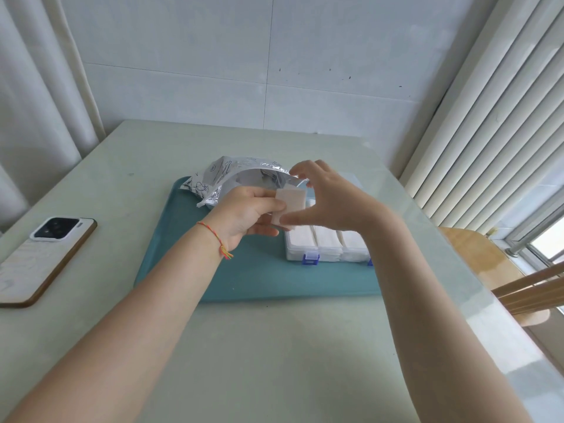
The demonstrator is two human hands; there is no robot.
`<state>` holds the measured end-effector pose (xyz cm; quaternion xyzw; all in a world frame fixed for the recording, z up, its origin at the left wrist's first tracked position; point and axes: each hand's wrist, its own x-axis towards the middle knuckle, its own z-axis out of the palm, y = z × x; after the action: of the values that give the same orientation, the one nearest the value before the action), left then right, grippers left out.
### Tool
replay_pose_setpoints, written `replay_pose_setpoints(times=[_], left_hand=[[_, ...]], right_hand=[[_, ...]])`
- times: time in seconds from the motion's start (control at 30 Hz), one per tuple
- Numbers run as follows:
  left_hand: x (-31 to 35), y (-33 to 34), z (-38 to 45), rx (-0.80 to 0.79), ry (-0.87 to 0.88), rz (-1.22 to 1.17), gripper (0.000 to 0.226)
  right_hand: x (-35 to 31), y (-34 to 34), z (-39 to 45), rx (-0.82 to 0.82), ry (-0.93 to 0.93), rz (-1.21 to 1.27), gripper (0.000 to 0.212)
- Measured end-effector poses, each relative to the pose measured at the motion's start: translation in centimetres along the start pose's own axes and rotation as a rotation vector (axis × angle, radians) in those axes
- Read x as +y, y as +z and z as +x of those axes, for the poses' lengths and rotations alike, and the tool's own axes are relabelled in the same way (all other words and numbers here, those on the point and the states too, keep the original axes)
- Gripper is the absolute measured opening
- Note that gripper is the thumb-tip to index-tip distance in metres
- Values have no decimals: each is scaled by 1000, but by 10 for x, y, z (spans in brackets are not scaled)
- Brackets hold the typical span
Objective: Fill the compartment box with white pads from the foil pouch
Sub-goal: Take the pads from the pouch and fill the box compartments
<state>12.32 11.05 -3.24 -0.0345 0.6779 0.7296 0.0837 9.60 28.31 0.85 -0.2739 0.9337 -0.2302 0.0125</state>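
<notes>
Two hands meet above the middle of the tray, and between them we see a small stack of white pads (290, 206). Our left hand (247, 213) grips the stack, thumb across its near face and fingers curled behind it. Our right hand (328, 198) pinches the same stack from the right: its thumb runs under the lower edge and its fingers arch over the top corner. A red and yellow string bracelet (218, 239) circles the left wrist.

Just behind the hands, on the far left part of the tray, the foil pouch (232, 178) lies on its side with its mouth gaping toward us; we cannot tell what remains inside. Directly below and to the right of the held stack sits the compartment box (326, 244), clear plastic with blue latches on its near wall. Its three visible near compartments already hold white pads; the far part is hidden by the right hand.

Both pouch and box rest on a teal tray (244, 279), which lies on the pale green surface (274, 346). Well to the left of the tray a phone (42, 257) lies face down. At the far right edge a wooden chair (494, 264) stands beside the surface, under the window blinds (494, 117).
</notes>
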Motion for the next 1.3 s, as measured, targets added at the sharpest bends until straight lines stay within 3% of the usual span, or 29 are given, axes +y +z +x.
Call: replay_pose_setpoints(times=[0.07,0.13,0.23,0.4,0.73,0.87,0.93,1.07,1.17,1.3], left_hand=[[0,1,1,25,-6,-80,18],[1,3,1,20,-5,-121,14],[1,5,1,22,-8,-141,11],[0,4,2,20,-27,-124,10],[-2,4,4,4,-34,-142,12],[-1,5,4,27,-54,-201,14],[0,3,4,8,-108,-294,18],[-1,0,2,-151,-215,-343,25],[-3,4,0,-253,-226,-269,28],[-3,9,0,-203,-210,-238,42]], right_hand=[[-5,6,0,-11,0,-84,95],[-8,14,3,11,0,-183,98],[-9,20,7,22,6,-230,90],[-10,19,8,37,-20,-179,59],[-10,22,9,74,-9,-188,57],[-9,15,5,-20,-9,-85,85],[-6,5,0,-91,-11,44,88],[0,-2,0,-73,-98,147,52],[-4,-1,1,-47,-45,330,15],[-4,-1,3,-35,12,344,7]])
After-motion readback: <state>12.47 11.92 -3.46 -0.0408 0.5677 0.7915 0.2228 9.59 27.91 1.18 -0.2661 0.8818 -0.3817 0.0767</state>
